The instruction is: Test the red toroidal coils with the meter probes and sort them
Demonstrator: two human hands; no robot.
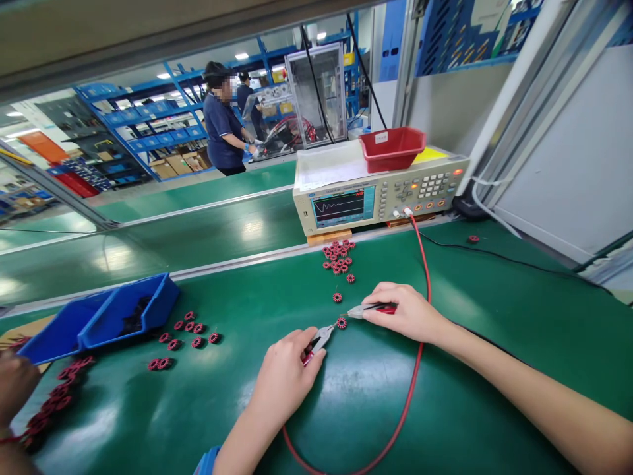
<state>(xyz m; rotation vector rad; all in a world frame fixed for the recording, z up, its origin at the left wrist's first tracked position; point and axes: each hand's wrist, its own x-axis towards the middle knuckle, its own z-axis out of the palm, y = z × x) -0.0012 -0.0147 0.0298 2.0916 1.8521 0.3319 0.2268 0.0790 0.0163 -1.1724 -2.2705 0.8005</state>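
My left hand [284,373] is closed round an alligator clip [323,337] whose metal jaws point right. My right hand [408,311] pinches a second alligator clip [355,311] with a red handle, its jaws pointing left. Between the two jaw tips sits a small red wire-wound coil ring [341,327]; the tips meet at its thin wire ends, though the exact grip is too small to tell. Just behind it lies another coil ring [337,298]. A red cable [413,389] loops from the tester [386,188] towards my left hand.
The tester's screen [342,207] shows a wavy trace and red "NG". On it rests a red bin [393,149]. Coil piles lie before the tester [339,257] and at left [189,326]. Blue bins [161,307] stand near another person's hand [17,386]. A person [225,125] works beyond.
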